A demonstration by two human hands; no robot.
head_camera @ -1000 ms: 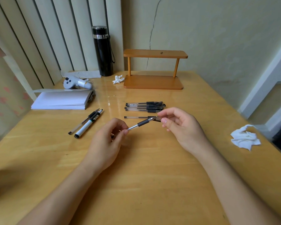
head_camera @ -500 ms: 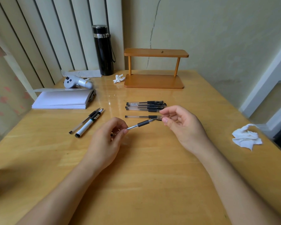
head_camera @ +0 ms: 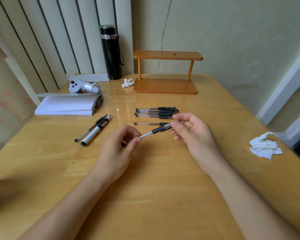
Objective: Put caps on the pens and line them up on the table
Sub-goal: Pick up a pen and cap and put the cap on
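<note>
At centre frame the left hand pinches the light, stiff, slick pen by its barrel while the right hand pinches its cap end.

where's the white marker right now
In the head view the white marker lies on the table's left side, beside an uncapped pen, just in front of the paper stack.

Flask, wooden shelf, notepad

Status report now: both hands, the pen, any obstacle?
Left hand pinching pen barrel end. Right hand at the cap end, cap going on. Capped pens lined up behind. Nothing in the way.
</note>
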